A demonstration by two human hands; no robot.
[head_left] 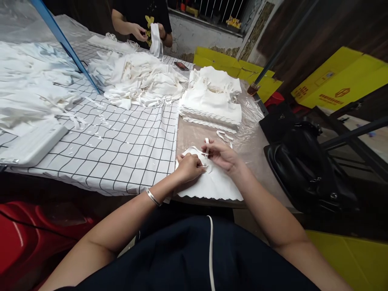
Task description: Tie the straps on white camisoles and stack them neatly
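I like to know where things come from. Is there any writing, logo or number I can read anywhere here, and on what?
None can be read.
Yellow cardboard box: a dark emblem and a line of print beside it, plus a small label on its left part, all too blurred to read.
Black top of the person across the table: a yellow print, a picture, not letters.
White garment under the left hand and right hand: no writing visible.

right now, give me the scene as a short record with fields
left hand: left hand pinches the white garment near its strap
right hand: right hand holds the thin white strap upright
surface: table under clear plastic, checked cloth on the left
stacks: folded pile; loose heap
other person: hands holding white cloth at the far end
right side: black bag
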